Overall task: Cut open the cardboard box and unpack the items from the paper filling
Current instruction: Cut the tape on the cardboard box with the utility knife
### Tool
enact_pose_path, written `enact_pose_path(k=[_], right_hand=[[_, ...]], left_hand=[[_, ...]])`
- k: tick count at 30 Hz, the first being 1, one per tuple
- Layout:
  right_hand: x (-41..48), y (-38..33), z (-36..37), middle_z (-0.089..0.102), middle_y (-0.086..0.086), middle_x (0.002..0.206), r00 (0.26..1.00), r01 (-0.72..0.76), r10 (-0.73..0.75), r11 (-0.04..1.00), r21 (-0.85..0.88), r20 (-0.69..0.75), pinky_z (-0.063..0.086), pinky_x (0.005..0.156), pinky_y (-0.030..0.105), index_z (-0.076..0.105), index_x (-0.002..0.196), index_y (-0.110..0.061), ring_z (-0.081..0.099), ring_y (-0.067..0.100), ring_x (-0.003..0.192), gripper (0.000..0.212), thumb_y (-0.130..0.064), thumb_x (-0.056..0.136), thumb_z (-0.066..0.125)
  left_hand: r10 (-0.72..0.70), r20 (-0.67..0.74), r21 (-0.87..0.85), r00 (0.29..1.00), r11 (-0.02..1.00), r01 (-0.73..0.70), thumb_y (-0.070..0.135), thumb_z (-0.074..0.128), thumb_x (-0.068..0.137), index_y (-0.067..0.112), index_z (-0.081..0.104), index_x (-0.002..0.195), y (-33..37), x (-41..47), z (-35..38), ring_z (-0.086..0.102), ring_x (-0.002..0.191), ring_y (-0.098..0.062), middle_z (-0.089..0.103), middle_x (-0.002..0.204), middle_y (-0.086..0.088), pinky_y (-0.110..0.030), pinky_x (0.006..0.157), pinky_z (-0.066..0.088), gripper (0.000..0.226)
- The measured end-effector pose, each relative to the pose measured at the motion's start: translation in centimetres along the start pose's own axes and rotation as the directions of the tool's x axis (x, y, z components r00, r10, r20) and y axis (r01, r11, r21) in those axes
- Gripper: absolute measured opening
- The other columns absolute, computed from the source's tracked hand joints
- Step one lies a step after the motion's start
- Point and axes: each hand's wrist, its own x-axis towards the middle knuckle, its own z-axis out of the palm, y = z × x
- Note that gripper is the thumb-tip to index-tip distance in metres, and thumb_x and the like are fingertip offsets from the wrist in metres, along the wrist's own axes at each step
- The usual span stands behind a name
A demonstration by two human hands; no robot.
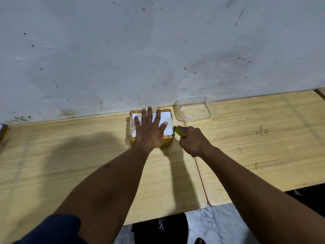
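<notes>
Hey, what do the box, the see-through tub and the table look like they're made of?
Box: brown cardboard, glossy tape sheen.
Tub: clear, likely rigid plastic; wall shows through.
Table: pale wood or wood-look laminate, visible grain.

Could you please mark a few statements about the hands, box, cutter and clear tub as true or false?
1. The left hand lies flat on top of the box. True.
2. The right hand holds a red cutter. False: the cutter is yellow-green.
3. The cutter meets the box at its right edge. True.
4. The box's flaps are folded open. False: it is closed, with a white label on top.
5. The clear tub holds paper filling. False: nothing shows in it.
</notes>
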Motion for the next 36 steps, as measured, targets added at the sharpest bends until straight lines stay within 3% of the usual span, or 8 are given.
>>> enact_pose_path(k=[5,11,16,22,25,30,33,36], right_hand=[[-0.2,0.4,0.0,0.05,0.018,0.142,1.0,0.019,-0.019,1.0,-0.013,0.0,0.055,0.043,0.033,0.045,0.147,-0.023,0.056,0.024,0.058,0.061,-0.006,0.088,0.043],[-1.6,1.2,1.2,0.06,0.021,0.117,0.997,0.006,-0.002,0.998,-0.061,0.077,0.051,0.04,0.031,0.057,0.135,-0.022,0.054,0.025,0.057,0.057,-0.007,0.082,0.043],[-2.1,1.6,2.9,0.063,0.017,0.107,0.996,-0.021,0.019,1.0,0.018,0.091,0.043,0.036,0.025,0.057,0.134,-0.031,0.053,0.028,0.051,0.065,-0.005,0.078,0.038],[-0.5,3.2,1.8,0.061,0.009,0.102,0.989,-0.117,0.112,0.992,0.039,0.095,0.042,0.033,0.024,0.056,0.135,-0.031,0.054,0.024,0.053,0.058,-0.011,0.082,0.045],[0.5,4.8,1.2,0.065,0.011,0.098,0.992,-0.124,0.124,0.992,0.002,0.02,0.041,0.03,0.024,0.058,0.133,-0.032,0.053,0.021,0.047,0.05,-0.014,0.087,0.048],[2.4,6.4,0.7,0.064,0.015,0.087,0.992,-0.125,0.126,0.991,0.036,-0.019,0.048,0.035,0.03,0.056,0.132,-0.031,0.055,0.03,0.047,0.054,-0.007,0.086,0.041],[3.7,7.5,1.0,0.053,0.007,0.085,0.988,-0.156,0.148,0.968,0.195,0.053,0.044,0.037,0.027,0.04,0.14,-0.037,0.05,0.023,0.055,0.057,-0.007,0.091,0.039],[4.3,7.6,1.1,0.045,0.009,0.083,0.974,-0.192,0.134,0.92,0.342,0.185,0.039,0.044,0.027,0.035,0.125,-0.034,0.042,0.018,0.059,0.027,-0.018,0.102,0.036]], left_hand=[[0.002,0.005,-0.003,1.0,1.0,-0.002,0.058,0.005,0.099,0.03,-0.009,0.155,0.1,-0.1,-0.2,-0.023,0.148,-0.026,-0.019,0.163,-0.004,-0.055,0.118,-0.011,0.064],[0.002,-0.007,0.015,1.0,1.0,-0.002,0.058,0.007,0.1,0.03,-0.008,0.155,0.2,-0.2,-0.3,-0.022,0.148,-0.028,-0.018,0.163,-0.006,-0.054,0.117,-0.011,0.064],[0.016,-0.002,0.004,1.0,1.0,-0.016,0.058,0.007,0.1,0.029,-0.007,0.155,0.0,-0.2,-0.4,-0.022,0.148,-0.028,-0.018,0.163,-0.006,-0.056,0.118,-0.009,0.064],[0.035,-0.002,-0.024,0.999,0.999,-0.035,0.057,0.01,0.1,0.029,-0.006,0.155,-0.1,-0.2,-0.7,-0.022,0.148,-0.028,-0.018,0.163,-0.006,-0.057,0.118,-0.008,0.064],[0.043,-0.037,-0.072,0.998,0.996,-0.046,0.066,0.014,0.096,0.031,0.001,0.156,-0.2,-0.7,-0.6,-0.018,0.149,-0.027,-0.01,0.165,-0.005,-0.057,0.119,-0.007,0.07],[0.003,-0.033,-0.11,0.999,0.994,-0.007,0.092,0.021,0.071,0.031,0.016,0.153,1.3,-1.9,-1.1,-0.011,0.151,-0.027,0.003,0.165,-0.004,-0.058,0.115,-0.011,0.102],[-0.003,-0.036,-0.093,0.999,0.996,-0.001,0.091,0.036,0.069,0.03,0.019,0.151,1.9,-2.4,-0.9,-0.011,0.151,-0.029,0.005,0.165,-0.006,-0.06,0.117,-0.007,0.104],[0.005,-0.015,-0.121,1.0,0.993,-0.006,0.085,0.044,0.072,0.03,0.018,0.151,1.9,-2.5,-0.7,-0.014,0.15,-0.029,0.001,0.165,-0.007,-0.059,0.116,-0.01,0.1]])
